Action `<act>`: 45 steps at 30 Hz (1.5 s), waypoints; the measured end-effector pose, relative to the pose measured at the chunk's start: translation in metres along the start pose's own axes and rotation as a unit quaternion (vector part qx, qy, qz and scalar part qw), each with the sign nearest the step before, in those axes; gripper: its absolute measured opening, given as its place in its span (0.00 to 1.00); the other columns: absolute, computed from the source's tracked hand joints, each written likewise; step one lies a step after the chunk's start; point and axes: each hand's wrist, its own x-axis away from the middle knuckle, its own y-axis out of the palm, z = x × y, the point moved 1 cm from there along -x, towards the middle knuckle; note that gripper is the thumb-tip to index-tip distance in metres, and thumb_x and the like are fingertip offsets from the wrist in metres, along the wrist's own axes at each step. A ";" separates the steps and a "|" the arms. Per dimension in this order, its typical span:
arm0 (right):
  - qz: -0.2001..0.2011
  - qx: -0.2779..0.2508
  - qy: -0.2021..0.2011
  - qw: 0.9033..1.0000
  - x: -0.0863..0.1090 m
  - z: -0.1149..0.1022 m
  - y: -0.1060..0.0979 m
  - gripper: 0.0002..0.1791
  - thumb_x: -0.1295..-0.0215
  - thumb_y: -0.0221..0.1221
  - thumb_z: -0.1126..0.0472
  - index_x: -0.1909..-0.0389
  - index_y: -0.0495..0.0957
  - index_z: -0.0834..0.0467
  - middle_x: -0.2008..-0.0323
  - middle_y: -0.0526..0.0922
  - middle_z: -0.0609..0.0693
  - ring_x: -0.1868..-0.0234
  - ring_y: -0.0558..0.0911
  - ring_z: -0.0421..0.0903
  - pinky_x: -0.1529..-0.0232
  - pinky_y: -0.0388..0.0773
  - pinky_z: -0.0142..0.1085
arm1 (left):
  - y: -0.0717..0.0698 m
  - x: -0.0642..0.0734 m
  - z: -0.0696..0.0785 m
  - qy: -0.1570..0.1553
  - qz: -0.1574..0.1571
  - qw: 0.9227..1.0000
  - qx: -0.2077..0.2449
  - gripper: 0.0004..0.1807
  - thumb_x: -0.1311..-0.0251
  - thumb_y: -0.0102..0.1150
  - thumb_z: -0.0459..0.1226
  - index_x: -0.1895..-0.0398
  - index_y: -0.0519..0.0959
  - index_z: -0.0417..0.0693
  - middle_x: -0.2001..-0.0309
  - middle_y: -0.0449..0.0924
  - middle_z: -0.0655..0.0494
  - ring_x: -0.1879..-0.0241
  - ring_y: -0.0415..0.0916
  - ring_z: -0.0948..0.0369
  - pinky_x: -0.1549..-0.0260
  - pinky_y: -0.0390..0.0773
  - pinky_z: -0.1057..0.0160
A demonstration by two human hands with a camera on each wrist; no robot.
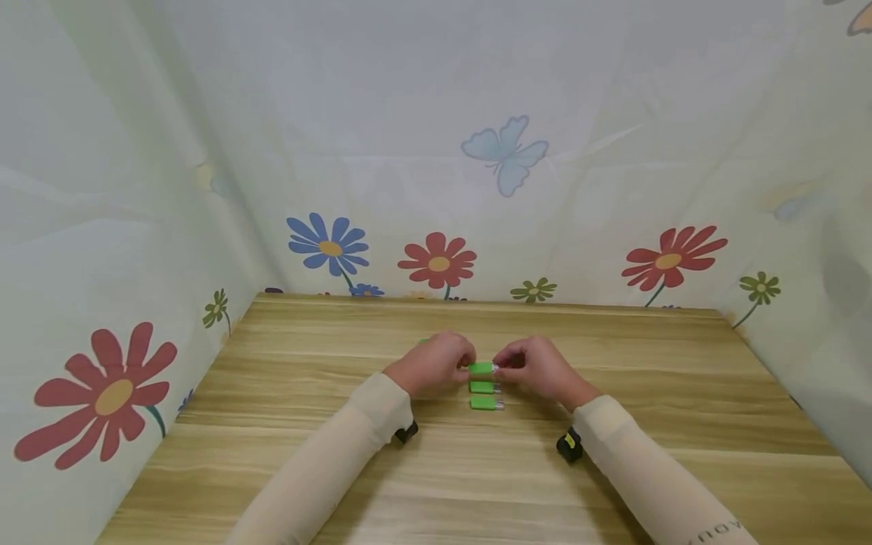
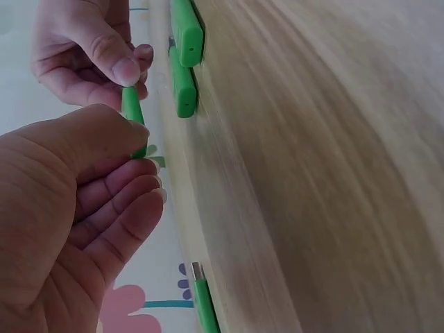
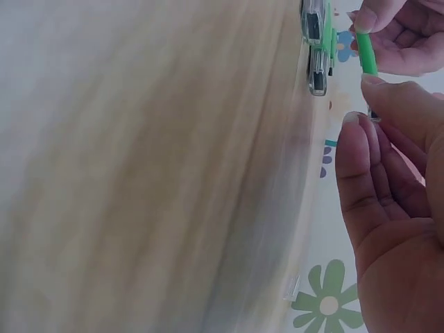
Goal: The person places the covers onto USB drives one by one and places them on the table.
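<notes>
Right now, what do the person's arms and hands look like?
Long cream fabric left sleeve and right sleeve; dark printed lettering on the latter. A small black boxy device at each wrist, the right one marked yellow. Left hand and right hand ungloved.

Forward-down head view, close wrist views.

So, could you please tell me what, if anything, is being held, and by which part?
A green USB stick: the left hand pinches its green end, the right hand its plug end.

Grn sticks [image 1: 482, 404]; brn wood-grain tbl [image 1: 477, 484]; wht floral bkdrop [image 1: 381, 106].
</notes>
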 end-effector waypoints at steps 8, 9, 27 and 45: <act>-0.021 0.020 -0.003 1.000 -0.004 0.003 -0.001 0.05 0.40 0.73 0.60 0.65 0.90 0.55 0.68 0.90 0.44 0.68 0.82 0.38 0.65 0.80 0.31 | 0.007 -0.012 -0.002 0.009 -0.022 1.000 0.006 0.06 0.37 0.66 0.36 0.72 0.83 0.55 0.74 0.78 0.64 0.72 0.72 0.64 0.67 0.74 0.68; -0.024 0.022 -0.003 0.999 -0.004 0.004 0.000 0.04 0.40 0.73 0.60 0.65 0.90 0.55 0.68 0.90 0.45 0.68 0.82 0.38 0.66 0.80 0.31 | 0.007 -0.014 -0.002 0.011 -0.027 1.000 0.005 0.06 0.37 0.66 0.35 0.71 0.83 0.54 0.74 0.78 0.64 0.72 0.72 0.64 0.67 0.74 0.69; -0.055 0.058 -0.025 0.996 -0.011 -0.001 -0.003 0.04 0.42 0.74 0.63 0.67 0.89 0.58 0.68 0.90 0.48 0.66 0.84 0.38 0.63 0.82 0.33 | 0.006 -0.023 0.001 -0.003 -0.069 0.997 -0.019 0.03 0.37 0.69 0.37 0.67 0.84 0.49 0.73 0.78 0.61 0.71 0.72 0.65 0.68 0.73 0.70; -0.063 0.057 -0.015 0.996 -0.011 -0.003 -0.004 0.04 0.42 0.73 0.65 0.66 0.89 0.60 0.68 0.90 0.49 0.67 0.84 0.38 0.63 0.82 0.32 | 0.005 -0.024 0.002 -0.015 -0.075 0.997 -0.029 0.03 0.39 0.70 0.36 0.66 0.84 0.48 0.72 0.78 0.61 0.71 0.72 0.64 0.67 0.73 0.69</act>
